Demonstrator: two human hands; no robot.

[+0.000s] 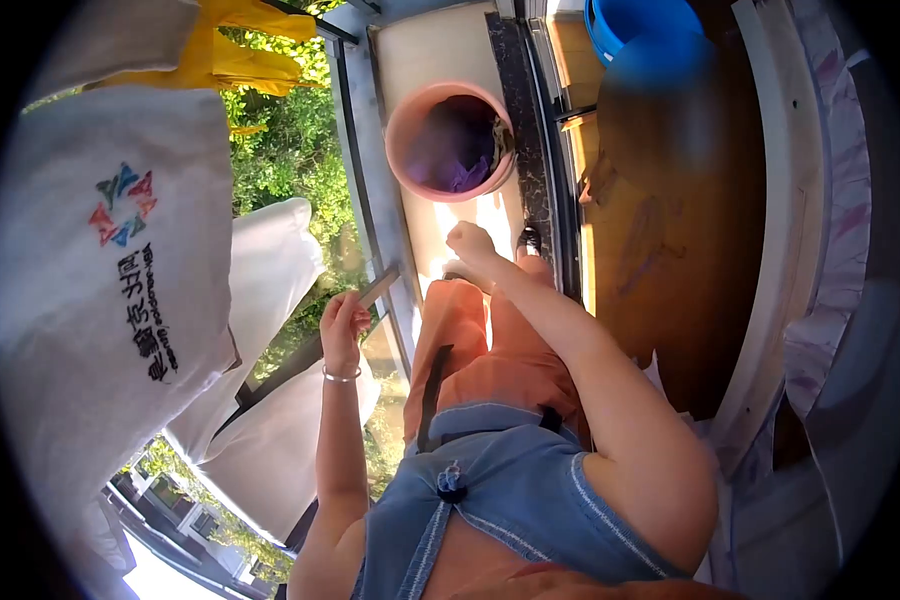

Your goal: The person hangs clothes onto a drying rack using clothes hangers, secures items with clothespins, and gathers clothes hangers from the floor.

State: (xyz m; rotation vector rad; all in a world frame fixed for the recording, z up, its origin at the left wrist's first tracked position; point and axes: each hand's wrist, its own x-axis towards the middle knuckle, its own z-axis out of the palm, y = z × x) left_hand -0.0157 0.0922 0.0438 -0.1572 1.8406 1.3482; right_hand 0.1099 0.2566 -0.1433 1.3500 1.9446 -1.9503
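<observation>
My left hand (344,322), with a silver bracelet (341,375) on its wrist, is raised beside the window with its fingers curled together. A pale flat strip (379,288) shows right by its fingertips; whether the hand holds it I cannot tell. Out in front of my legs, my right hand (470,243) is closed in a fist, and nothing shows in it. Beyond that fist, a pink bucket (398,140) stands on the floor, with dark and purple cloth (460,165) inside. White cloths hang to the left, the nearest one a white printed cloth (130,300).
Yellow cloth (220,60) hangs at the upper left. Along the right runs a dark sill (525,110) with a sliding-door track. Past it lie a brown wooden floor (670,330), partly blurred, and a blue bucket (650,25). Greenery shows outside the window.
</observation>
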